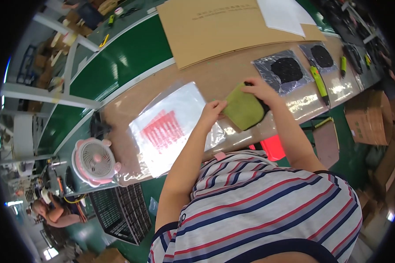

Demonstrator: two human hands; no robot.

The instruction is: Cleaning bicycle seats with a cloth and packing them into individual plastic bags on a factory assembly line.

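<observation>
Both hands hold an olive-green cloth piece [243,108] with black along its right side, just above the near edge of the worktable. My left hand [212,115] pinches its left edge. My right hand [262,92] is closed on its upper right corner, where some black material shows at the fingers. Exactly what the item is, I cannot tell. Beside my left hand lies a clear plastic bag [184,98] with a white sheet and red stripes [162,129]. Beyond my right hand are two clear bags holding black items [286,70].
A pink and white fan [93,161] stands at the table's left end. Cardboard [215,26] covers the back. A yellow-green tool [320,83] lies at right, near a carton [368,118]. A black crate [120,212] sits below left; another person [57,210] is farther off.
</observation>
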